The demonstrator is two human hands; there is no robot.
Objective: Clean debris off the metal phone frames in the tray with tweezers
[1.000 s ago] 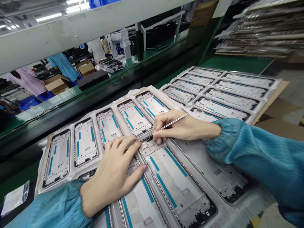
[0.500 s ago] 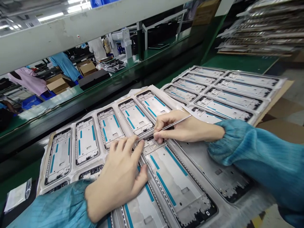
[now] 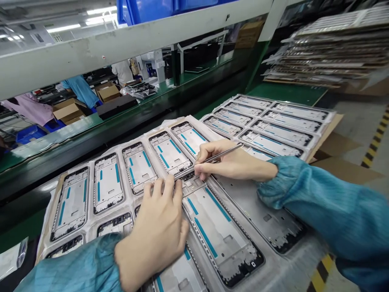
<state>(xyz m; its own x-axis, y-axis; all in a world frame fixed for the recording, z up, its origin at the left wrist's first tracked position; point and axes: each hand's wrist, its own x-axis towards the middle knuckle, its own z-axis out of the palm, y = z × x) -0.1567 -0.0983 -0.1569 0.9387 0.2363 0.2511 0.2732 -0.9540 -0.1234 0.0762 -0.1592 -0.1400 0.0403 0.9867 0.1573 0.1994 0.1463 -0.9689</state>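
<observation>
A phone middle frame [image 3: 226, 231] with blue strips lies tilted in a clear plastic tray [image 3: 273, 265], its top end between my hands. My right hand [image 3: 223, 162] pinches slim metal tweezers [image 3: 226, 152], the fingertips low over the frame's dark top end. The tweezers' working tip is hidden by the fingers. My left hand [image 3: 154, 231] lies across the tray with fingers stretched out, the fingertips touching the frame's top left corner. Beneath the left palm, another phone frame [image 3: 179, 271] is partly covered. To the right sits a grey frame [image 3: 267, 219] without visible blue strips.
Several more frames [image 3: 107, 182] fill the tray's back row. A second loaded tray [image 3: 322, 123] lies behind on the right. Stacked trays [image 3: 328, 48] stand at the far right. A pale beam [image 3: 136, 40] crosses above the green bench; co-workers' sleeves [image 3: 80, 91] show beyond.
The view has shifted slightly, showing more of the blue bin above. My left thumb has drawn in closer to the fingers. The right hand keeps its pinch near the same frame end.
</observation>
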